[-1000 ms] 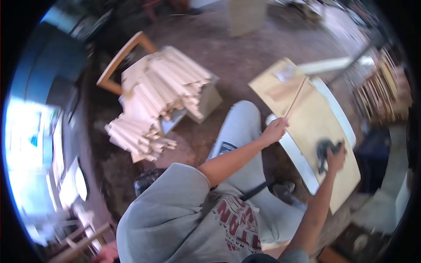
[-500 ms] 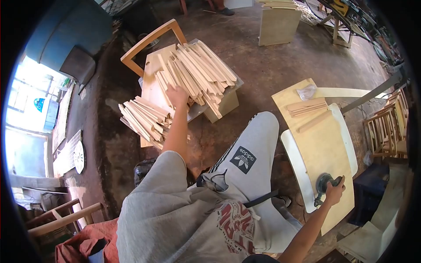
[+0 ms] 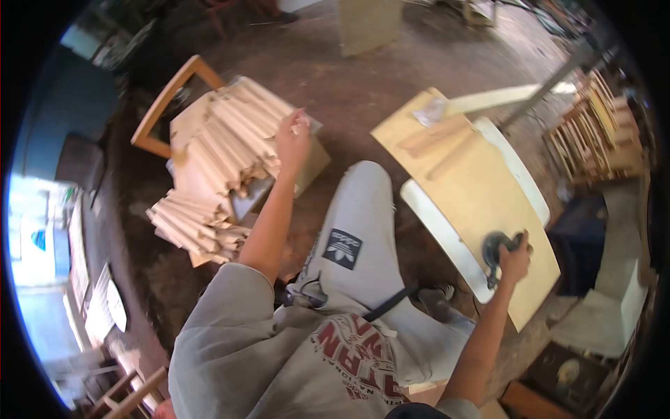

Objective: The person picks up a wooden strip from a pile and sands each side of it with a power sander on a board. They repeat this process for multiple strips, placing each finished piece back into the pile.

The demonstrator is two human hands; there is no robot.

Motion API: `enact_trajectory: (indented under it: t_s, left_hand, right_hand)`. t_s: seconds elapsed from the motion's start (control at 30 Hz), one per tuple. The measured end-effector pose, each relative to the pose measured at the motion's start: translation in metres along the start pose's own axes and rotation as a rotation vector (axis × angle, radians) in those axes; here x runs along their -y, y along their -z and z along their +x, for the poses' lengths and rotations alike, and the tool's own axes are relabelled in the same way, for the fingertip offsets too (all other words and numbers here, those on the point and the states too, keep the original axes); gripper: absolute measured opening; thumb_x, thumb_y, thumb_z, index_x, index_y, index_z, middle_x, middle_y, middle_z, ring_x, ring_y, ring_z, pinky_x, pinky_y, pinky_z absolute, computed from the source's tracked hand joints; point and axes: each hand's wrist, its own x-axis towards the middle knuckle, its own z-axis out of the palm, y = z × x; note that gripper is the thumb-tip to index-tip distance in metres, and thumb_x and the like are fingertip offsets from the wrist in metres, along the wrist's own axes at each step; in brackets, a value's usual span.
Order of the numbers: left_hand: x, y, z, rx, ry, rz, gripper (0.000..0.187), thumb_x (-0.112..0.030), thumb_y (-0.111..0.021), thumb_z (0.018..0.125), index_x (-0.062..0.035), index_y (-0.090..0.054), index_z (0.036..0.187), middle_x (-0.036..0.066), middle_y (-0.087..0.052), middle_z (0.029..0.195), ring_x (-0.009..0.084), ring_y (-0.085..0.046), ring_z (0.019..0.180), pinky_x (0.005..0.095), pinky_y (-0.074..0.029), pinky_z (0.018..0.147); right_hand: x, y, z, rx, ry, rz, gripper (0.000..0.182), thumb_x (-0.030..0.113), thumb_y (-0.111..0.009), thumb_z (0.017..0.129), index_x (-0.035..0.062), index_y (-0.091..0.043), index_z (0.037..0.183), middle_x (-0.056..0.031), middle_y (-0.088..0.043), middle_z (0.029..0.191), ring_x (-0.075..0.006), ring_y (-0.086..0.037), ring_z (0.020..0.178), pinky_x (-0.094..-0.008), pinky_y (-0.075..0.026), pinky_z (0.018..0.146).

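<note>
My right hand [image 3: 515, 261] is wrapped round a dark sander [image 3: 494, 250], which rests on the lower part of a pale plywood board [image 3: 481, 202]. My left hand [image 3: 293, 140] is raised by the right edge of a pile of wooden strips [image 3: 241, 129], its fingers curled. Blur hides what they hold; something pale shows at the fingertips. A second, smaller bundle of strips [image 3: 188, 223] lies nearer to me on the left. At the board's far end, a few strips [image 3: 436, 136] lie beside a clear plastic bag [image 3: 429, 112].
The board lies over a white curved-edged surface [image 3: 447, 237]. A wooden frame [image 3: 162, 105] stands behind the strip pile. At the right are stacked wooden pieces [image 3: 593, 133] and a dark blue box [image 3: 579, 230]. A panel [image 3: 368, 28] stands on the floor ahead.
My left hand has lifted from among the strips and moved right to the pile's edge. My right hand stays on the sander. The whole view has shifted.
</note>
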Motion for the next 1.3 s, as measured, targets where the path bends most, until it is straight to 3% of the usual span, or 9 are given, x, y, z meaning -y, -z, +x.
enact_trajectory:
  t_s: [0.1, 0.17, 0.37, 0.63, 0.7, 0.83, 1.03, 1.17, 1.3]
  left_hand:
    - [-0.104, -0.114, -0.031, 0.555, -0.100, -0.026, 0.036, -0.028, -0.066, 0.096, -0.0060, -0.072, 0.124, 0.017, -0.072, 0.120, 0.0312, -0.068, 0.111, 0.0395, -0.053, 0.096]
    - [-0.108, -0.205, -0.055, 0.849, -0.238, 0.095, 0.047, -0.034, -0.072, 0.091, -0.0056, -0.068, 0.129, 0.017, -0.070, 0.124, 0.0315, -0.067, 0.113, 0.0400, -0.053, 0.097]
    - [-0.098, -0.318, -0.149, 0.817, -0.189, 0.434, 0.049, -0.040, -0.071, 0.088, -0.0014, -0.064, 0.118, 0.023, -0.068, 0.119, 0.0371, -0.067, 0.113, 0.0455, -0.055, 0.096]
    - [-0.107, -0.273, -0.178, 1.132, 0.033, 0.269, 0.037, -0.022, -0.061, 0.089, 0.0036, -0.060, 0.116, 0.020, -0.072, 0.100, 0.0311, -0.071, 0.105, 0.0420, -0.056, 0.087]
    - [-0.091, -0.258, -0.211, 1.295, 0.484, -0.111, 0.036, -0.025, -0.056, 0.093, 0.0046, -0.062, 0.113, 0.017, -0.072, 0.096, 0.0277, -0.072, 0.092, 0.0396, -0.055, 0.084]
    - [-0.061, -0.235, -0.278, 1.296, 0.348, -0.220, 0.043, -0.036, -0.045, 0.105, 0.0019, -0.065, 0.102, 0.010, -0.065, 0.075, 0.0199, -0.063, 0.063, 0.0374, -0.052, 0.061]
    - [-0.038, -0.231, -0.290, 1.412, 0.514, -0.199, 0.058, -0.047, -0.041, 0.108, 0.0016, -0.067, 0.089, 0.008, -0.062, 0.066, 0.0205, -0.063, 0.065, 0.0372, -0.051, 0.066]
    - [-0.034, -0.233, -0.292, 1.349, 0.171, -0.022, 0.064, -0.052, -0.036, 0.108, 0.0006, -0.070, 0.095, 0.022, -0.072, 0.088, 0.0380, -0.071, 0.089, 0.0466, -0.052, 0.081]
    - [-0.051, -0.220, -0.284, 1.373, 0.205, 0.015, 0.064, -0.052, -0.035, 0.108, 0.0003, -0.071, 0.099, 0.027, -0.071, 0.104, 0.0459, -0.066, 0.105, 0.0516, -0.050, 0.091]
  right_hand:
    - [0.006, 0.006, 0.001, -0.005, 0.007, 0.027, 0.088, 0.031, -0.080, 0.073, 0.0357, -0.043, 0.153, -0.0111, -0.055, 0.142, -0.0406, -0.065, 0.112, -0.0541, -0.057, 0.089]
    - [0.010, 0.009, -0.001, -0.020, 0.011, 0.051, 0.086, 0.029, -0.079, 0.072, 0.0351, -0.044, 0.151, -0.0109, -0.056, 0.141, -0.0397, -0.066, 0.110, -0.0536, -0.058, 0.088]
    - [0.013, 0.018, -0.004, -0.029, -0.016, 0.049, 0.083, 0.026, -0.078, 0.072, 0.0343, -0.046, 0.149, -0.0122, -0.057, 0.137, -0.0401, -0.066, 0.105, -0.0512, -0.060, 0.080]
    - [0.006, 0.021, -0.002, -0.002, -0.049, 0.071, 0.078, 0.024, -0.078, 0.075, 0.0334, -0.048, 0.147, -0.0135, -0.057, 0.135, -0.0413, -0.066, 0.106, -0.0515, -0.060, 0.079]
    - [0.005, 0.021, -0.003, 0.009, -0.036, 0.084, 0.078, 0.024, -0.078, 0.075, 0.0337, -0.049, 0.147, -0.0135, -0.057, 0.136, -0.0414, -0.066, 0.107, -0.0513, -0.060, 0.080]
    - [0.006, 0.023, -0.011, 0.046, 0.074, 0.088, 0.079, 0.024, -0.078, 0.074, 0.0351, -0.050, 0.147, -0.0128, -0.057, 0.137, -0.0415, -0.066, 0.108, -0.0506, -0.060, 0.083]
    - [0.045, 0.035, -0.033, 0.032, 0.171, 0.133, 0.085, 0.023, -0.082, 0.069, 0.0375, -0.050, 0.146, -0.0123, -0.057, 0.138, -0.0397, -0.066, 0.108, -0.0499, -0.060, 0.082]
    - [0.076, 0.036, -0.040, 0.022, 0.316, 0.148, 0.089, 0.021, -0.085, 0.066, 0.0384, -0.050, 0.146, -0.0118, -0.057, 0.136, -0.0388, -0.067, 0.105, -0.0485, -0.061, 0.079]
    - [0.104, 0.038, -0.038, 0.089, 0.379, 0.084, 0.088, 0.021, -0.084, 0.068, 0.0393, -0.049, 0.146, -0.0116, -0.057, 0.134, -0.0380, -0.067, 0.105, -0.0475, -0.062, 0.078]
